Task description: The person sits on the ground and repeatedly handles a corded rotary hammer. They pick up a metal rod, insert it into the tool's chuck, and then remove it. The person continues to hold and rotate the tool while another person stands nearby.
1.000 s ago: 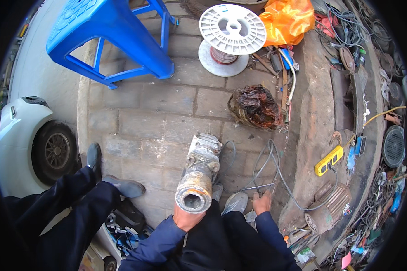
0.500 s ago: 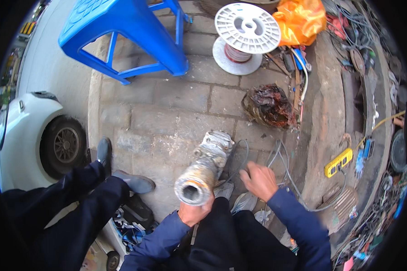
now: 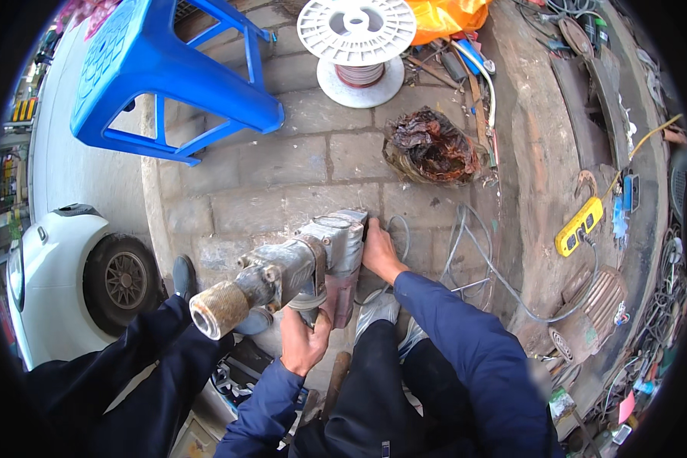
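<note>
- Left hand point(image 3: 304, 342) closed around the underside of the heavy power tool point(image 3: 298, 267), gripping near the mid-body, thumb up against the housing.
- Right hand point(image 3: 378, 250) pressed on the rear end of the tool, fingers wrapped over the back edge; looks like a hold, not a full fist.
- The tool is a grey, worn, demolition-hammer type body, lying roughly level above the person's knees, its open rusty nose point(image 3: 216, 311) pointing toward the lower left, rear end over the paving.
- Judgement: to handle this well, keep the weight on the left hand under the balance point, let the right hand steer the rear, and keep fingers out of the open nose; lift close to the body since it looks heavy.
- Second person's legs in dark trousers point(image 3: 122, 374) at left, dark shoe point(image 3: 183, 276) just beside the tool nose; mind that foot if the tool drops.
- Loose grey cables point(image 3: 466, 252) on the paving right of the right hand, near the tool rear; snag risk.
- Bundle of burnt copper winding wire point(image 3: 429, 146) farther out on the brick paving point(image 3: 282, 164).
- Yellow power strip point(image 3: 578, 227) on the concrete ledge to the right.
- White car wheel point(image 3: 122, 281) at left.
- Blue plastic stool point(image 3: 160, 65) and white empty wire spool point(image 3: 356, 38) farthest, orange bag point(image 3: 443, 14) behind the spool.
</note>
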